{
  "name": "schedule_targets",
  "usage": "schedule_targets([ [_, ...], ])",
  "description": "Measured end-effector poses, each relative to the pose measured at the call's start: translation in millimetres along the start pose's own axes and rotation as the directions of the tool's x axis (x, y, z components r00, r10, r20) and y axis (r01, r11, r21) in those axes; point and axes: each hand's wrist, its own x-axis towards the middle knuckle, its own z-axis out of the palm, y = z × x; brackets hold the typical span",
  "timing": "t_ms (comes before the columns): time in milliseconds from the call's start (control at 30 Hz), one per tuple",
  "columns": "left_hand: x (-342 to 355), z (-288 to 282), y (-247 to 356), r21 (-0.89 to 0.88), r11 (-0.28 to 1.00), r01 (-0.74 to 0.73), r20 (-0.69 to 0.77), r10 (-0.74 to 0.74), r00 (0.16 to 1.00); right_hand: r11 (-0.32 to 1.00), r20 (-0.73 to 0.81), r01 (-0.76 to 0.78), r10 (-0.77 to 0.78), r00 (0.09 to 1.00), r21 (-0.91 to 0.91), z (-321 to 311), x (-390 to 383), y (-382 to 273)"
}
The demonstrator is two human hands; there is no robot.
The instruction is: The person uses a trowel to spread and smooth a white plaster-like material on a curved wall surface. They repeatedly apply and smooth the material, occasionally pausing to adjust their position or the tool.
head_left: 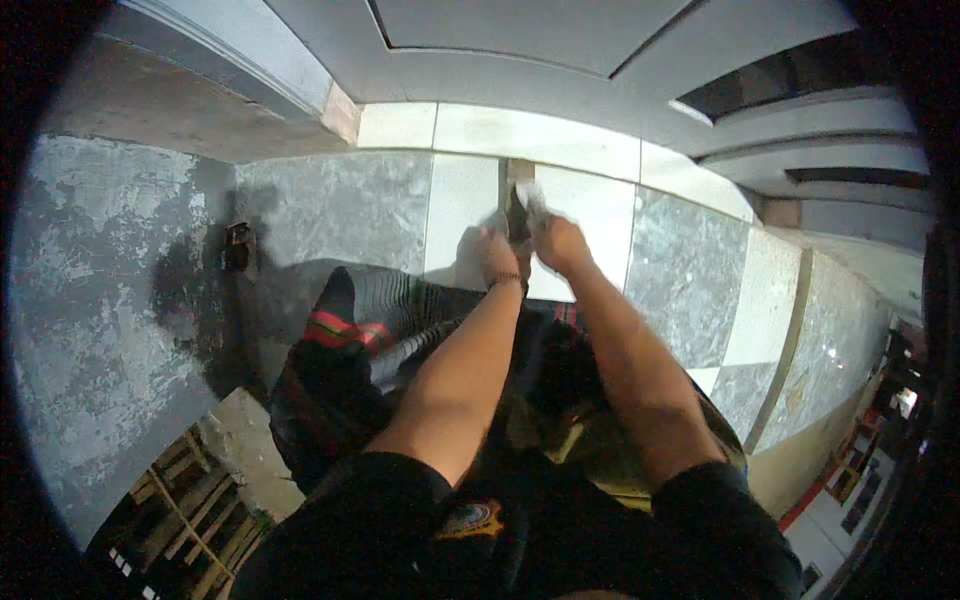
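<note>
Curling beside a narrow brown, dark-faced strip (pixel 516 212), the left hand (pixel 498 256) hides whether it grips; the right hand (pixel 562 246) clenches a small whitish, crumpled-looking piece (pixel 529 194) by the strip, apparently for close control. The strip extends over glossy white square tiles (pixel 592 205), before a grey panelled door (pixel 510 28).

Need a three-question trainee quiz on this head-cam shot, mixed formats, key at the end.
1. True or false: a dark bracelet circles the left wrist.
2. Pick one. The surface just beneath the hands is: A) carpet; B) tiles; C) bare soil.
3. Short answer: which hand is nearer to the small, blurred pale item?

Key: 1. True. 2. B. 3. The right hand.
</note>
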Motion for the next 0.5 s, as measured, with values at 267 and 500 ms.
schedule_targets([
  [267,-8,-1,-5,0.635,0.644,-0.427,0.147,0.442,0.885,0.988,-0.05,-0.026,0.019,0.999,-0.15,-7,-4,4],
  [500,-17,-3,-3,0.687,0.643,-0.337,0.093,0.383,0.919,0.951,0.191,-0.213,0.257,0.947,-0.224,-9,-12,-7],
])
